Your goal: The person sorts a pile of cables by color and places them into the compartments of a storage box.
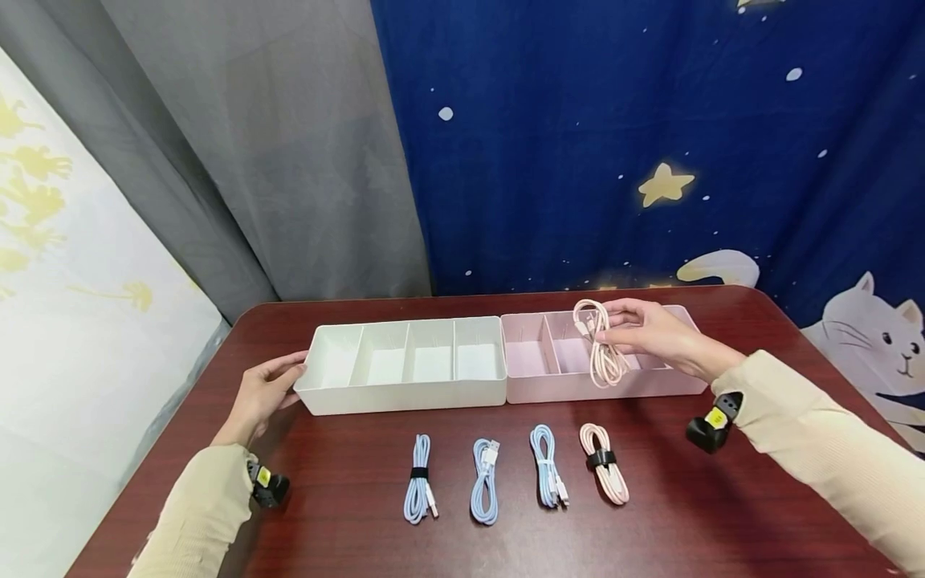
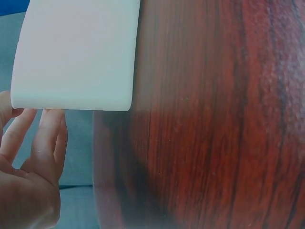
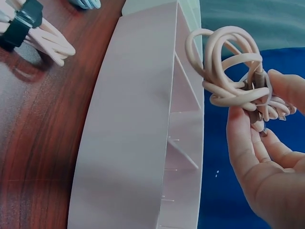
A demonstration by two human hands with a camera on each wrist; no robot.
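Note:
Above the pink divided box point(image 1: 607, 389), my right hand point(image 1: 654, 333) pinches a coiled pink charging cable point(image 1: 605, 353) between thumb and fingers. The right wrist view shows its loops point(image 3: 228, 62) sticking out past the fingertips, with a thin tie around the coil. My left hand point(image 1: 263, 393) touches the left end of the white divided box point(image 1: 405, 400). In the left wrist view its fingers point(image 2: 47, 133) are fairly straight, their tips right at the end wall. The two boxes stand end to end.
In front of the boxes lie three coiled blue cables point(image 1: 417, 482), point(image 1: 485, 482), point(image 1: 547, 466) and a pink cable with a black strap point(image 1: 604, 464). The dark red wooden table point(image 1: 347, 514) has its back edge near a grey and blue curtain point(image 1: 549, 160).

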